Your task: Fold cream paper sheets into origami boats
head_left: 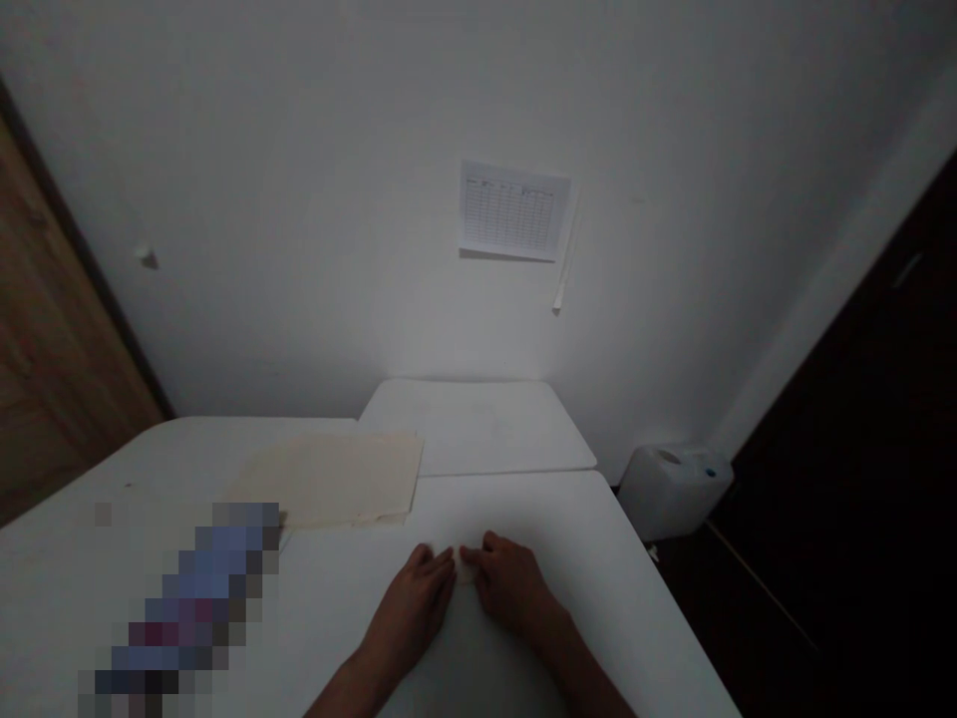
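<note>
My left hand (419,603) and my right hand (515,588) are close together low over the white table (598,598). Between their fingertips lies a small, pale, flat piece (465,572), too dim to identify for certain. Bent fingers of both hands press together at its two sides, the left at its left edge and the right at its right edge. Most of the piece is hidden by the fingers. Beyond my left hand, thin cream sheets (336,479) lie flat on the table.
A blurred, pixelated blue object (216,568) lies at the left. A white board-like panel (478,429) adjoins the table's far edge. Right of the table, a translucent plastic jug (665,499) stands low. A printed sheet (512,211) hangs on the wall.
</note>
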### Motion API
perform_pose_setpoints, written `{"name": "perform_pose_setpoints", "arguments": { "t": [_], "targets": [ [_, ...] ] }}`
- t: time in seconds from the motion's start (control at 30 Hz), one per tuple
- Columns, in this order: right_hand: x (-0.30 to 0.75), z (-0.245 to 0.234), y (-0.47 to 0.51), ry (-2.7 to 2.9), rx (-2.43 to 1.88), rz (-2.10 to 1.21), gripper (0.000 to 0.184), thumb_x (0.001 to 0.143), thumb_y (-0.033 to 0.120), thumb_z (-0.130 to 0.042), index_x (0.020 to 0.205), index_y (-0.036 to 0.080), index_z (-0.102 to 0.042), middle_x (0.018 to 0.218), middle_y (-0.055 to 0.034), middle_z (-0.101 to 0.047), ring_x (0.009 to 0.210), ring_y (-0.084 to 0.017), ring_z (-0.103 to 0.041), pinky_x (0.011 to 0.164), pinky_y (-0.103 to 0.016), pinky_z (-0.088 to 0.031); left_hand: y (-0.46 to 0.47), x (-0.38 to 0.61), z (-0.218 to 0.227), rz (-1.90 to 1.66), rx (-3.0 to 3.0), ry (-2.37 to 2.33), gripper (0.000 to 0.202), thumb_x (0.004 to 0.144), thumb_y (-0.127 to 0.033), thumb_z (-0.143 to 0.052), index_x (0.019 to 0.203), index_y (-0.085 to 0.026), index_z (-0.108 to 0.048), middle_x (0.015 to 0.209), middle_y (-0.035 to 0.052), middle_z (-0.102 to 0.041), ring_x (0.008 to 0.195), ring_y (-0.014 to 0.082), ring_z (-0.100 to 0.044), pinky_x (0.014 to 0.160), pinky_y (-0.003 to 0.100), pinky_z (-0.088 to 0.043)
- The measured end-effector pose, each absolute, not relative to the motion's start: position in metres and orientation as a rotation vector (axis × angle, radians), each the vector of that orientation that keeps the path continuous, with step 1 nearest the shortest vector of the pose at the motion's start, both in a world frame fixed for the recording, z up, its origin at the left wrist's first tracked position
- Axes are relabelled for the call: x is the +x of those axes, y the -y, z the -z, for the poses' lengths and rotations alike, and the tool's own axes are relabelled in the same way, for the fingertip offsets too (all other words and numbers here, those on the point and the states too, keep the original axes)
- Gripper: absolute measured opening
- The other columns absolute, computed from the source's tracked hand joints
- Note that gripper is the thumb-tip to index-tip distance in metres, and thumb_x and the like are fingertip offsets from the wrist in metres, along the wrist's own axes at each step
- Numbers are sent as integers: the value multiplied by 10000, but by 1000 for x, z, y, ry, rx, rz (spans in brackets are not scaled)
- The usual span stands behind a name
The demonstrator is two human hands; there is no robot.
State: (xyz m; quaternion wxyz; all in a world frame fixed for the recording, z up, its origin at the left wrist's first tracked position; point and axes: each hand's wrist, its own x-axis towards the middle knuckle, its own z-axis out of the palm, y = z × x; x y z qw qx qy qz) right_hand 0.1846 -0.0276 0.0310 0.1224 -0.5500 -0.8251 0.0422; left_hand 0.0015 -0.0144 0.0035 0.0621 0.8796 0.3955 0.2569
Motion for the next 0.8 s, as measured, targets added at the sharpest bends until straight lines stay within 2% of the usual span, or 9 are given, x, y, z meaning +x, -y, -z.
{"name": "perform_pose_setpoints", "arguments": {
  "t": [0.13,0.33,0.53,0.63,0.67,0.73,0.8],
  "targets": [
    [183,-29,29,2406,-1625,-128,308,917,221,-406,1136,286,-612,892,-38,-607,748,-167,-600,661,-253,-416,21,-9,-5,-789,2686,-1215,224,902,-107,-464,965,-197,-659,977,54,-698,895,227,-554,801,350,-521],
    [180,-27,31,2390,-1645,-133,325,905,232,-435,1191,295,-576,942,-42,-607,819,-180,-595,713,-269,-428,37,-31,-6,-761,2700,-1201,233,924,-140,-437,1028,-219,-631,1040,48,-680,919,223,-555,819,356,-524],
    [179,-26,34,2344,-1652,-99,319,905,243,-452,1193,297,-579,931,-37,-598,814,-173,-581,720,-262,-422,48,-42,-7,-753,2711,-1260,221,926,-184,-437,985,-233,-644,953,50,-684,923,240,-569,832,392,-533],
    [177,-24,36,2314,-1653,-80,321,895,239,-470,1189,299,-584,928,-37,-594,816,-175,-572,723,-263,-421,42,-34,-3,-780,2738,-1301,239,916,-160,-427,908,-210,-661,897,60,-683,912,245,-577,840,417,-534],
    [177,-24,37,2305,-1652,-74,316,898,240,-469,1185,297,-587,925,-38,-593,817,-175,-569,727,-265,-420,38,-29,-1,-817,2730,-1307,246,908,-142,-425,936,-201,-662,892,66,-681,931,248,-577,852,423,-532],
    [177,-22,38,2296,-1646,-64,303,909,244,-464,1180,292,-589,921,-41,-593,825,-175,-565,742,-267,-419,28,-20,0,-913,2704,-1277,293,898,-125,-427,1109,-178,-624,1104,98,-657,1069,263,-540,899,441,-519],
    [177,-20,38,2291,-1647,-58,299,921,242,-453,1185,291,-584,926,-43,-595,839,-178,-562,756,-272,-421,19,-13,0,-894,2678,-1196,317,920,-133,-414,1172,-190,-598,1265,98,-589,1134,245,-512,956,437,-493]
  ]
}}
